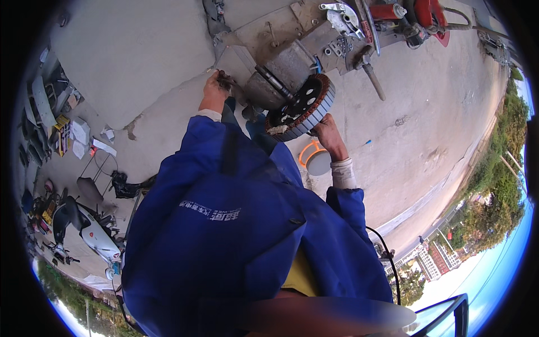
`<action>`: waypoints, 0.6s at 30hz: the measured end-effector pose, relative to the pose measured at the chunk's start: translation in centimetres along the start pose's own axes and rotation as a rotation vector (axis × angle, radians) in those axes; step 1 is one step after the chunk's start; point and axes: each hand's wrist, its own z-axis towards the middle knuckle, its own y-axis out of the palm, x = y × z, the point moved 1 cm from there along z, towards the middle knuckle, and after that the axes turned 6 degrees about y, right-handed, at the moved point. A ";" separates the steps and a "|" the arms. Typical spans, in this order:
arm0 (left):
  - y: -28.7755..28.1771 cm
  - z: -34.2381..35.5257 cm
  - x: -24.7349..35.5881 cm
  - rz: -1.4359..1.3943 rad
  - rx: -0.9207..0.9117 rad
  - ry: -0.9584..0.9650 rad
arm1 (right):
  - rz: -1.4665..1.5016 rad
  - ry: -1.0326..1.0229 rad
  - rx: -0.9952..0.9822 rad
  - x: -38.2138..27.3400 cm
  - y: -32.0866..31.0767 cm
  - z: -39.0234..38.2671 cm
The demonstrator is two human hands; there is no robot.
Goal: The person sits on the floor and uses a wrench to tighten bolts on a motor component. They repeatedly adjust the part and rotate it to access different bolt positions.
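Note:
A round motor stator (323, 106) with copper windings and a grey toothed rim stands tilted in front of me, its dark shaft (274, 82) pointing up and left. My right hand (331, 136) grips the stator's lower right rim, with the fingertips partly hidden beneath it. Left of the stator, my left hand (214, 90) is closed at a dark, dirty part whose kind I cannot make out. Behind the shaft, between my hands, sits a worn grey metal cylinder (264, 90) at the bench edge.
On the metal workbench (241, 38) lie a silver bracket-like part (343, 21), a hammer (372, 78) with its handle overhanging the edge, and red tools (387, 11). An orange-framed round stool (317, 160) stands below my right hand. A scooter (98, 233) and scattered parts are at the left.

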 end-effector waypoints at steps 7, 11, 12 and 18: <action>3.9 -0.9 5.1 0.170 -0.123 -0.203 | 0.026 -0.059 0.008 1.0 0.4 -0.1; 4.8 -0.4 4.8 0.216 -0.010 -0.089 | -0.098 -0.221 0.058 3.6 0.0 1.9; 4.9 -0.9 5.2 0.240 -0.021 -0.056 | -0.095 -0.169 0.068 3.1 0.0 1.7; 6.7 -5.5 6.8 0.257 -0.157 0.253 | -0.079 -0.027 0.089 2.2 -0.4 1.3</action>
